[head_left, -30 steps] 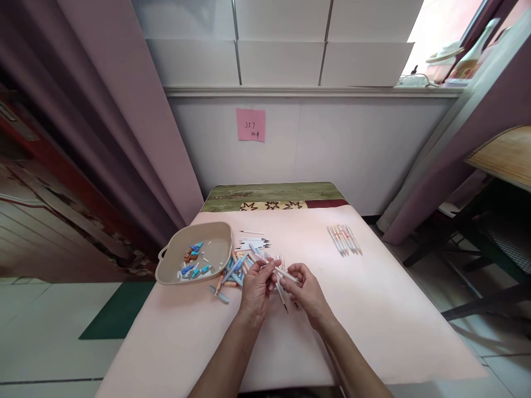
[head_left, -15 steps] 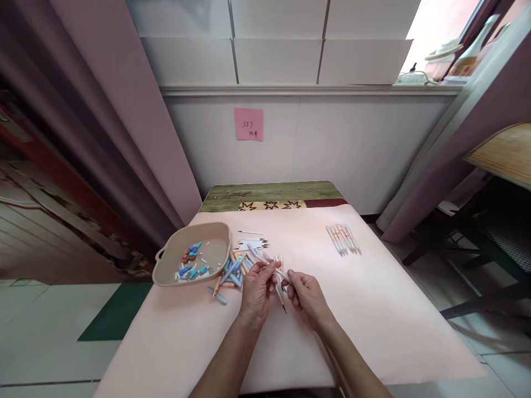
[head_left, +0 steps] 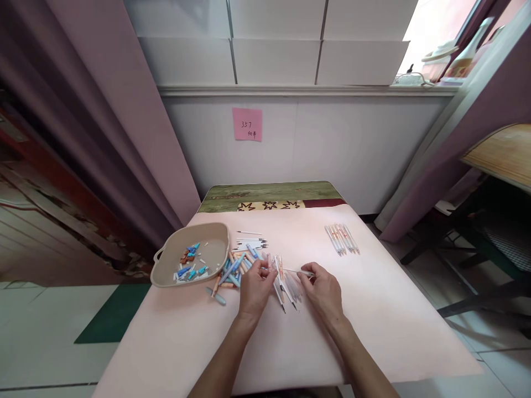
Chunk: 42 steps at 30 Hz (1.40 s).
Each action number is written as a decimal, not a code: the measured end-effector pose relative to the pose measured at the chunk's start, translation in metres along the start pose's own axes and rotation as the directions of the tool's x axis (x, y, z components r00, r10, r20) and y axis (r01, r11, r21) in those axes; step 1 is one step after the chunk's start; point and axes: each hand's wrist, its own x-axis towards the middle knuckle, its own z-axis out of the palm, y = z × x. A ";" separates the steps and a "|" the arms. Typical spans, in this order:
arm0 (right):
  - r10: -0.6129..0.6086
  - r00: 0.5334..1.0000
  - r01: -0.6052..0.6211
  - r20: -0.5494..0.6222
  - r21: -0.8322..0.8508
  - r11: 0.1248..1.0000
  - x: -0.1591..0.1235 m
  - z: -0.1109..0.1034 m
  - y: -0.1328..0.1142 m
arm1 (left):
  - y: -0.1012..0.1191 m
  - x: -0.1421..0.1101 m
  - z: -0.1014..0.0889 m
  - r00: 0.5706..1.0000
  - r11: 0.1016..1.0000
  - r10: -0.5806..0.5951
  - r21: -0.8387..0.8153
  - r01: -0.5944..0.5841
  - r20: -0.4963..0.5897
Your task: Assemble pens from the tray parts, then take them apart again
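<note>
My left hand (head_left: 256,287) is closed, its fingers and thumb pinching what looks like a clear pinkish pen barrel (head_left: 269,258). To its right, my right hand (head_left: 323,290) grips a thin white pen refill (head_left: 292,270), which points left toward the other hand. Between the hands lie white refills with dark tips (head_left: 280,296) and several clear pen barrels (head_left: 293,284). Beside my left hand is a heap of blue and orange pen barrels (head_left: 236,268). Behind that heap, more white refills (head_left: 251,243) are laid in a row.
A beige basin (head_left: 213,249) with small blue, brown and white pen parts stands at the left. Several assembled-looking pens (head_left: 342,239) lie side by side at the right. A pink cloth (head_left: 385,331) covers most of the table, and a pink note (head_left: 248,124) is on the wall.
My hands, close together before, have moved apart. The right hand has shifted right with the thin white refill, and the refills and barrels between the hands now show more.
</note>
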 end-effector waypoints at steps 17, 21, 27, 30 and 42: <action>-0.138 0.986 0.120 -0.094 -0.170 0.978 -0.002 0.021 0.009 | 0.003 -0.015 0.018 0.991 0.942 0.117 0.308 -0.132 0.067; -0.104 0.994 0.099 -0.021 -0.173 0.980 0.022 0.020 0.014 | 0.005 -0.016 0.016 0.982 0.907 0.148 0.380 -0.182 0.117; -0.014 0.996 0.042 0.088 -0.327 0.944 0.079 0.031 -0.003 | 0.009 -0.015 0.005 0.983 0.891 0.149 0.416 -0.180 0.108; -0.011 0.990 0.060 0.139 -0.357 0.932 0.096 0.040 -0.005 | 0.009 -0.015 -0.007 0.986 0.899 0.149 0.405 -0.167 0.074; -0.021 0.981 0.086 0.191 -0.342 0.936 0.089 0.000 0.022 | -0.001 -0.010 -0.018 0.988 0.876 0.084 0.462 -0.137 0.132</action>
